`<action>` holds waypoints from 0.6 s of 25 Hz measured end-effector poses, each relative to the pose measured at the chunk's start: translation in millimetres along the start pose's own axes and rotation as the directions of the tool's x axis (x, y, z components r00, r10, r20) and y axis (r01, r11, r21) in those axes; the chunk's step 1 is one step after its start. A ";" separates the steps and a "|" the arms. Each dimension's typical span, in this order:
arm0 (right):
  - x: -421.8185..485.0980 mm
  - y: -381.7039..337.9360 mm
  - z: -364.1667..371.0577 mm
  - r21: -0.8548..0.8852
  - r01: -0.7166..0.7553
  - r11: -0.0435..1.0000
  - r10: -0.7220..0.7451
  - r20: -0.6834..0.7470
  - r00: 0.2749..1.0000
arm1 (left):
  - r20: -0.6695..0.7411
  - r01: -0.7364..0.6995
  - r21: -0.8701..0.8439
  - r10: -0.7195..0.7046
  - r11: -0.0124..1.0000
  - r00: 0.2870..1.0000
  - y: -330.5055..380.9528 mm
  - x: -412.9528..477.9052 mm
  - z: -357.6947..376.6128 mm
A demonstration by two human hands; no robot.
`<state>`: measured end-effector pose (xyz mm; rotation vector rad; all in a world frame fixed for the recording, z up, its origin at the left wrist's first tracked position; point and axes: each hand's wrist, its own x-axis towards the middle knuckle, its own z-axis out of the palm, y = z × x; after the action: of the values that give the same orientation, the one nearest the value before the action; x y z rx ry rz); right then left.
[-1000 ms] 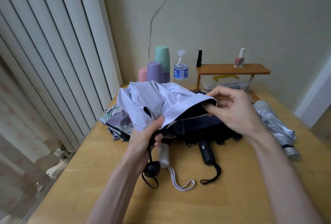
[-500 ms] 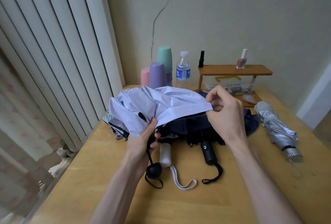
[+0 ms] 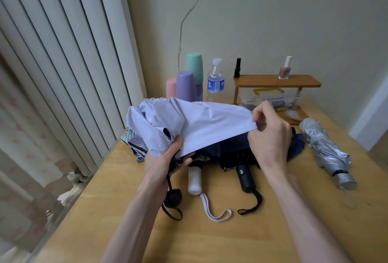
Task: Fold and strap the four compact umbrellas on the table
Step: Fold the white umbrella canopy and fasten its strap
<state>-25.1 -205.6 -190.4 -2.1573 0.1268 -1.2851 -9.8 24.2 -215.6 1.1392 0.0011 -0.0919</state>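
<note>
A pale lilac umbrella [image 3: 205,124] with a dark lining is held above the wooden table [image 3: 210,239]. My left hand [image 3: 162,161] grips its gathered canopy near the shaft, and its round black handle [image 3: 173,197] hangs below. My right hand [image 3: 270,136] pinches the canopy's edge and pulls one panel taut to the right. Under it lie a white-handled umbrella [image 3: 194,180] and a navy umbrella [image 3: 298,143] with a black handle [image 3: 245,178], both loose. A silver umbrella [image 3: 324,149] lies rolled at the right.
Upturned pastel cups [image 3: 185,84], a water bottle [image 3: 215,82] and a small wooden shelf [image 3: 277,83] with two small bottles stand at the back. A plastic box [image 3: 266,98] sits under the shelf. White vertical blinds [image 3: 63,73] line the left side.
My right hand has drawn the lilac canopy edge out to the right, stretching one panel flat. My left hand keeps its hold.
</note>
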 end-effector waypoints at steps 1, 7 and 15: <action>0.9 -1.2 -0.5 0.075 -0.072 0.995 0.072 -0.003 0.997 | -0.013 -0.012 0.010 0.012 1.000 1.000 0.6 0.1 0.5; 5.2 -2.8 1.4 0.363 -0.311 0.879 0.266 0.169 0.949 | 0.051 -0.014 0.003 0.014 1.000 0.999 5.6 -2.1 -2.9; 2.9 1.2 -3.9 0.092 -0.044 0.995 0.038 0.065 0.997 | 0.163 0.062 -0.024 -0.058 0.998 0.985 6.0 -0.9 -10.1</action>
<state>-26.6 -209.4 -187.5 -2.1030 0.0833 -1.1754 -9.8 36.0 -214.4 1.1002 -0.1080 -0.2376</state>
